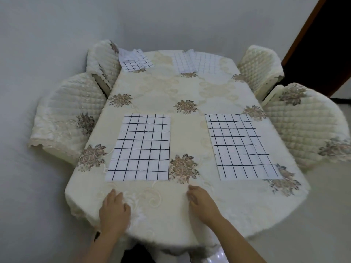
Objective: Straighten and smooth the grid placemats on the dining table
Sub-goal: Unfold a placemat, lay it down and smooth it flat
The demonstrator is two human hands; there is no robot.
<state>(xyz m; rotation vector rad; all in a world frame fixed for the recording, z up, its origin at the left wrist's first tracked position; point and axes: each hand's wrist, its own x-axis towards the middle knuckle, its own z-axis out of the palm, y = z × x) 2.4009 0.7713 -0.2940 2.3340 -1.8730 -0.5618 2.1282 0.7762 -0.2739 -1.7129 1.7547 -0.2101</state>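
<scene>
plain pale walls close in around an oval worktop (190,88) dressed in a cream embroidered cloth, with four quilted chair covers pushed in at its sides and a dark doorway at the far right. from where i stand, the two near placemats look finished: the near-left placemat (140,147) lies flat and square toward the near left edge, and the near-right placemat (241,145) lies flat toward the near right edge, turned slightly against the other but with no wrinkle i can see. the work left is at the far edge. the far-left placemat (135,60) sits at the far left corner, rumpled and folded over itself, partly riding up against a chair cover, and the far-middle placemat (197,61) by the far edge looks doubled or overlapped, with a raised corner. so roughly half appears done. there are no containers on the worktop at all. the left hand (114,209) rests open, palm down on the cloth at the near edge, gripping nothing; the right hand (201,201) lies beside it with fingers loosely curled on the cloth, also holding nothing.
</scene>
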